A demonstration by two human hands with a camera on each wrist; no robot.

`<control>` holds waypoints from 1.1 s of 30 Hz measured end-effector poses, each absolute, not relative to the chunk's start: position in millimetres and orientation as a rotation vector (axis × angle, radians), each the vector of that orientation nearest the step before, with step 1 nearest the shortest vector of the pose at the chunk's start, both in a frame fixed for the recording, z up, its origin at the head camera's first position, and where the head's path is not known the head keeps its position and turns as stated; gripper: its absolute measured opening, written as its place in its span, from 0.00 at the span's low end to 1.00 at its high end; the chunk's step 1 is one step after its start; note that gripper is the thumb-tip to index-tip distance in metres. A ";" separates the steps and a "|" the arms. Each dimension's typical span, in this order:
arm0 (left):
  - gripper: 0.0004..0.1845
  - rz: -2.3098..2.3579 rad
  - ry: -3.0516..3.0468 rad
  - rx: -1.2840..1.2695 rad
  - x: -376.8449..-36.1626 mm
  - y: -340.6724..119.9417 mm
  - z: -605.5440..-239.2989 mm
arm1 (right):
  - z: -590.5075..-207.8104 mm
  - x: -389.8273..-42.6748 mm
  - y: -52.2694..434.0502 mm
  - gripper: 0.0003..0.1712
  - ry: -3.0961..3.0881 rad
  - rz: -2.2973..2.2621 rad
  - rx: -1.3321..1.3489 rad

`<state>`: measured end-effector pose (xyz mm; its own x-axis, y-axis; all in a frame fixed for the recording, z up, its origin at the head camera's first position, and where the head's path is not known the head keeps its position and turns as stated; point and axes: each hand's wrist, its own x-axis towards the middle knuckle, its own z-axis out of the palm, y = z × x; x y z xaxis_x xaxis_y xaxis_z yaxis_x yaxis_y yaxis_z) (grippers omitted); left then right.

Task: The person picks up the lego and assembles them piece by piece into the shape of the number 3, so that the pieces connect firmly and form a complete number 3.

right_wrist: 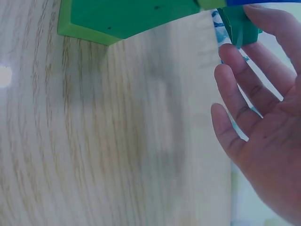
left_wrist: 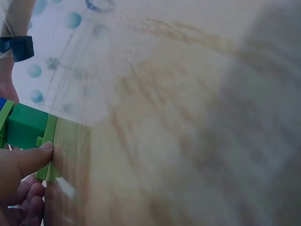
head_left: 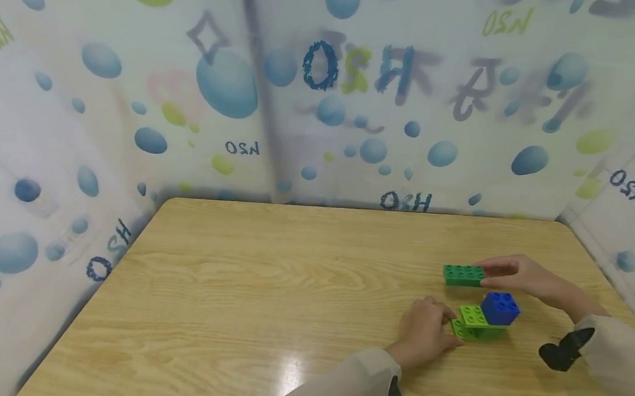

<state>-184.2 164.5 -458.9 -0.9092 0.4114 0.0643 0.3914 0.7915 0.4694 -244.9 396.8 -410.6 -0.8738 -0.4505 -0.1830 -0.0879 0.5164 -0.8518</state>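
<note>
A person's cream-sleeved left arm and cream-sleeved right arm reach forward and converge. The bare left grip pinches, thumb outstretched opposite curled fingers; the bare right grip, farther forward, pinches between thumb and index fingertip, its three other fingers loosely bent, spread apart.

Light wood-grain table with rounded far corners, whitish backdrop, blue and green bubbles, mirrored lettering.

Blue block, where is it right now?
In the head view, the blue block is on the right, atop a light green block, with the left hand to its left.
</note>
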 end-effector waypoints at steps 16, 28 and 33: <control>0.18 0.845 2.871 0.657 -183.0 162.4 -458.6 | -383.3 -211.3 396.2 0.27 2.586 -1.291 -0.376; 0.18 0.847 2.879 0.639 -182.2 163.8 -459.0 | -373.4 -187.4 393.7 0.23 2.517 -1.385 -0.491; 0.18 0.868 2.863 0.633 -182.5 163.7 -459.7 | -377.2 -181.2 396.2 0.23 2.546 -1.370 -0.527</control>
<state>-182.5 163.7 -459.7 -0.9110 0.4105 0.0393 0.3633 0.7537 0.5476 -181.2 396.2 -377.2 -0.9158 -0.4014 -0.0089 -0.2136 0.5059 -0.8357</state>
